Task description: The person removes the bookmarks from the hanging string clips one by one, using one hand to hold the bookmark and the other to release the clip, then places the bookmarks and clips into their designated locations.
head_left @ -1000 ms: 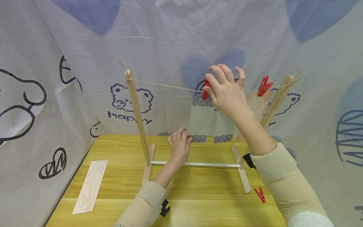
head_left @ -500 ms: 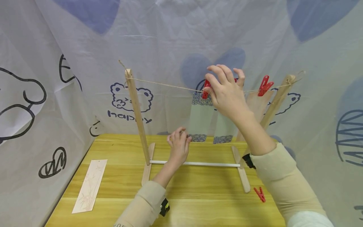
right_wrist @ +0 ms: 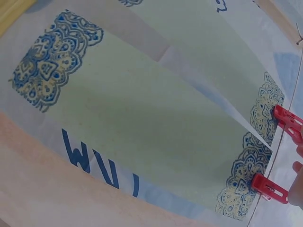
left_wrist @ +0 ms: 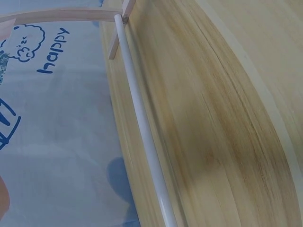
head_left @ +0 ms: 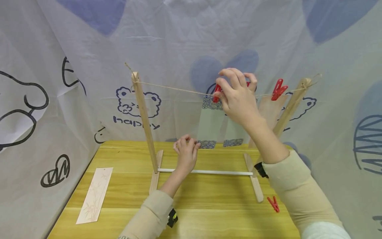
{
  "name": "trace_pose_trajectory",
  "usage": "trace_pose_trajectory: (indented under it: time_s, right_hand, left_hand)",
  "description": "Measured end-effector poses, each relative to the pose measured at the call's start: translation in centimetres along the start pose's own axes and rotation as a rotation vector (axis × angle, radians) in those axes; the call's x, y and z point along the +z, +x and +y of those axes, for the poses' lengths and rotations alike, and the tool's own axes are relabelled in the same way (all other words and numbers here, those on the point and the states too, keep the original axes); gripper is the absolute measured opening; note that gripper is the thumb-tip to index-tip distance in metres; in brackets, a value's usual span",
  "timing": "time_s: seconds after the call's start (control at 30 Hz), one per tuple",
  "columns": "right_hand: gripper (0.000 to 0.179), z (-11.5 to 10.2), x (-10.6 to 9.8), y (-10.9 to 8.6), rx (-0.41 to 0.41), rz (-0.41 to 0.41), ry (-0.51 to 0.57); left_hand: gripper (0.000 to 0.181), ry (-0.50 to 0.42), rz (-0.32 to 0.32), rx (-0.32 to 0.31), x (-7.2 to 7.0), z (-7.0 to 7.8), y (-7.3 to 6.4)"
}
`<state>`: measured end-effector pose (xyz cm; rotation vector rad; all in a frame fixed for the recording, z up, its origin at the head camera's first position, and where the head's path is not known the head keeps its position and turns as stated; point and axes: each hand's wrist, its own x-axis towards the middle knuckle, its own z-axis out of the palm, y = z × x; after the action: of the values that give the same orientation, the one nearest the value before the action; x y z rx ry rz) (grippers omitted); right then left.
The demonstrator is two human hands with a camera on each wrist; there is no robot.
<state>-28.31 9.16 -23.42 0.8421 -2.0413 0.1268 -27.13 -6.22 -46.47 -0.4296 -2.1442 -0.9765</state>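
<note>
My right hand is raised at the string, pinching a red clothespin between thumb and index finger. That clothespin bites the patterned top of a pale green bookmark. Beside it hangs a second pale green bookmark on another red clothespin, mostly behind my hand in the head view. Lower down, my left hand has loosely curled fingers, its fingertips overlapping the first bookmark's lower corner in the head view; the left wrist view catches only a sliver of skin.
Two wooden posts carry the string, joined below by a white rod. A peach bookmark hangs at the right under a red clothespin. Another bookmark and a loose red clothespin lie on the wooden table.
My left hand has shifted slightly left and its fingers have drawn in a little. The hanging bookmarks' lower ends have swung slightly. My right hand stays at the clothespin.
</note>
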Motion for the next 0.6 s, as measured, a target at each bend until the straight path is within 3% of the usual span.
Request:
trace_pose_trajectory:
  time_s: [0.6]
  right_hand:
    - [0.015,-0.35,0.55,0.04,-0.009,0.243,0.126]
  left_hand:
    - [0.015,0.003,-0.004,0.019,-0.06,-0.06,-0.10]
